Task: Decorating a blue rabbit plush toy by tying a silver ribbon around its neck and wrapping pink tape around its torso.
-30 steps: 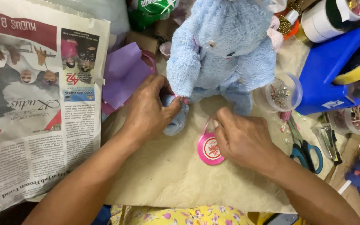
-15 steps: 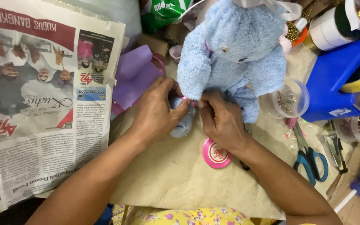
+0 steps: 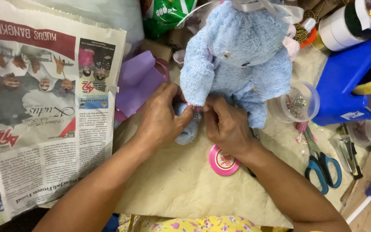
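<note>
A light blue plush bear (image 3: 241, 56) sits upright on a cream fluffy mat (image 3: 181, 184). My left hand (image 3: 162, 118) grips the bear's lower leg from the left, thumb on a thin pink strip at the leg. Opposite it, my right hand (image 3: 226, 124) pinches the same spot with its fingers closed. The two hands almost touch. A round pink spool (image 3: 223, 161) lies flat on the mat just below my right wrist.
An open newspaper (image 3: 44, 107) covers the left side. Purple paper (image 3: 140, 79) lies behind my left hand. To the right are a clear cup of small bits (image 3: 299, 103), blue-handled scissors (image 3: 323, 165), a blue plastic box (image 3: 348, 77) and tape rolls (image 3: 338, 28).
My right hand has left the pink spool and moved up to the bear's leg, closing in on my left hand. The view has also shifted slightly.
</note>
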